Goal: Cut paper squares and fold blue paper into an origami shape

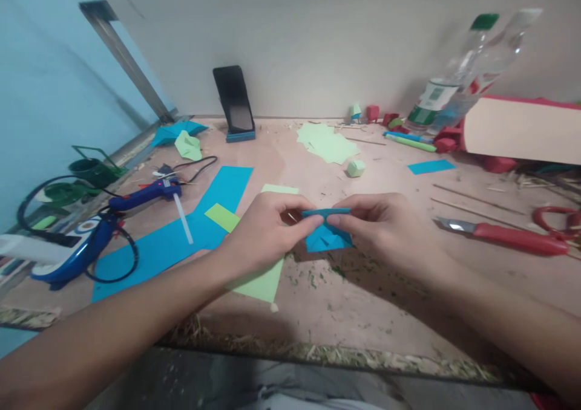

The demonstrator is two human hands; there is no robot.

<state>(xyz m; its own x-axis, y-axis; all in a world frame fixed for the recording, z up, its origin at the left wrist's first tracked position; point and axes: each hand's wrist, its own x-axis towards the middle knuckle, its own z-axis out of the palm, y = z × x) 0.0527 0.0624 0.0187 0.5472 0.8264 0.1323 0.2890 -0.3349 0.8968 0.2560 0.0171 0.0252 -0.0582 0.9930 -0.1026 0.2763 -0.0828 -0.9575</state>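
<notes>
A small piece of folded blue paper [329,239] is pinched between my two hands, just above the table. My left hand [276,222] grips its left part with thumb and fingers. From the other side my right hand [376,219] holds it the same way, and the two thumb tips nearly meet on the top fold. Creases show on the paper's front face; its back is hidden. Left of my hands lie blue paper strips [149,250], a small yellow-green strip [222,218] and a light green sheet [261,286] partly under my left hand.
A glue gun [145,195] with a white stick [183,218] lies left. A phone [233,98] stands at the back near green paper pieces [327,143] and a small green paper cube [356,168]. Right are red-handled pliers [517,237], thin sticks [476,211] and plastic bottles [436,101].
</notes>
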